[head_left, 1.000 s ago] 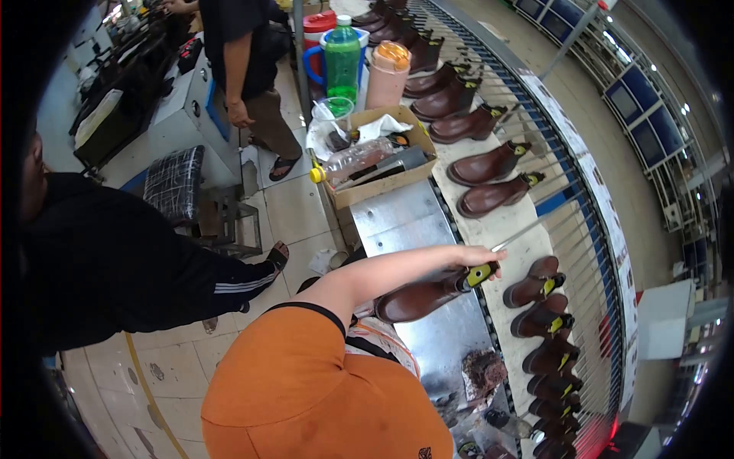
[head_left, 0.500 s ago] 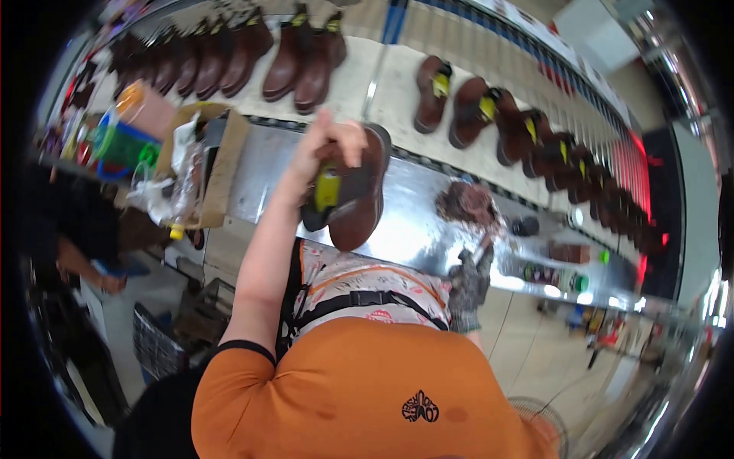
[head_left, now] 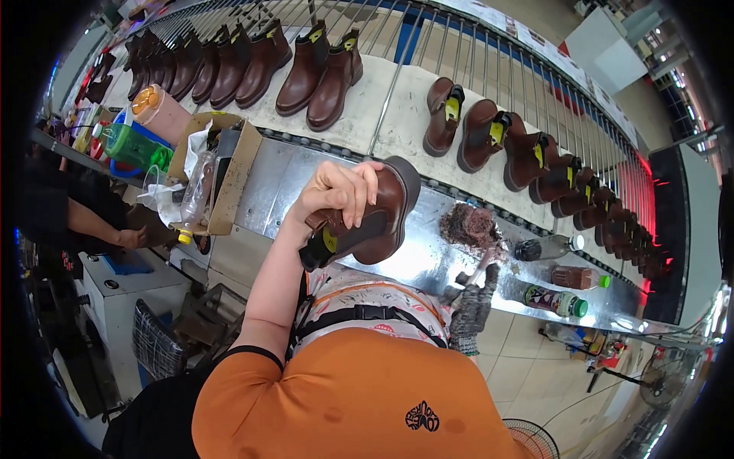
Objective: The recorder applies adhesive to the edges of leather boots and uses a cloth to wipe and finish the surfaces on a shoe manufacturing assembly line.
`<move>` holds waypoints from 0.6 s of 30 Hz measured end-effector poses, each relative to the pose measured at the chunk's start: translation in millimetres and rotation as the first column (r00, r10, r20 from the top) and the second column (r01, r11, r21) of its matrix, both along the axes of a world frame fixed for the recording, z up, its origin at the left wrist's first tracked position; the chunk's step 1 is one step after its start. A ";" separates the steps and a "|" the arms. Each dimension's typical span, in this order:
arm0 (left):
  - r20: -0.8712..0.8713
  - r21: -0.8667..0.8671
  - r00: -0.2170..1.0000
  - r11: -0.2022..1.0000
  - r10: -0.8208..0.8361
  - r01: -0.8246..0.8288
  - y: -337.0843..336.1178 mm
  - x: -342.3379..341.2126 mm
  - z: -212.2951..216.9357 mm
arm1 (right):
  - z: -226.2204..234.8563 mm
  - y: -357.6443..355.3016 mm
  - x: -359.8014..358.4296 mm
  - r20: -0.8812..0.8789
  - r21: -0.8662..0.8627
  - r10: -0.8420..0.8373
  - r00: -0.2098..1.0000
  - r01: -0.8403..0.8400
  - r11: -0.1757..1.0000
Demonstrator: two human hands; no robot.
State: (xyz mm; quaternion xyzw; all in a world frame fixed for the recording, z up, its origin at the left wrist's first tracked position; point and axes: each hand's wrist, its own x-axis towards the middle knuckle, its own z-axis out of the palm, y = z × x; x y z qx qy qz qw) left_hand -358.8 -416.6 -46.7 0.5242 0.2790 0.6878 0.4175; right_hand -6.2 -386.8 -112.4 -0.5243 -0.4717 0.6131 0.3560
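Observation:
My bare left hand [head_left: 342, 191] grips a brown ankle boot [head_left: 388, 206] by its upper, over the metal worktop. The boot lies tilted, its dark sole toward the far right and its black elastic side panel showing. A yellow-green patch shows near its opening. My right hand [head_left: 472, 306], in a dirty grey knitted glove, is closed at the worktop's near edge on a thin pale handle [head_left: 485, 264]; the tool's head cannot be made out. Just beyond it sits a brown-stained shaggy clump [head_left: 468, 226], perhaps cloth.
Brown boots [head_left: 294, 80] line the pale conveyor belt [head_left: 382, 103] beyond the worktop [head_left: 267, 183]. Several bottles [head_left: 552, 300] stand or lie at right. A cardboard box [head_left: 237, 176] holding a clear bottle [head_left: 197, 191] is at left. Another person's hand [head_left: 131, 238] shows at far left.
My left hand and the boot have shifted slightly right, and the boot has turned so its side shows more. The gloved right hand stays near the brown clump. The view has tilted a little.

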 end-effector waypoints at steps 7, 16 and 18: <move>-0.018 -0.018 0.995 0.995 -0.099 0.099 5.8 2.2 4.3 | 22.1 13.7 -7.7 -0.114 0.173 -0.021 0.993 0.040 0.984; -0.054 -0.029 0.982 0.984 -0.180 0.178 11.1 14.7 9.1 | 103.7 44.5 -19.7 0.197 0.048 0.487 0.851 -0.505 0.862; -0.050 -0.043 0.980 0.981 -0.191 0.189 11.8 16.9 9.4 | 127.4 47.4 -34.9 0.472 0.173 0.522 0.710 -0.655 0.735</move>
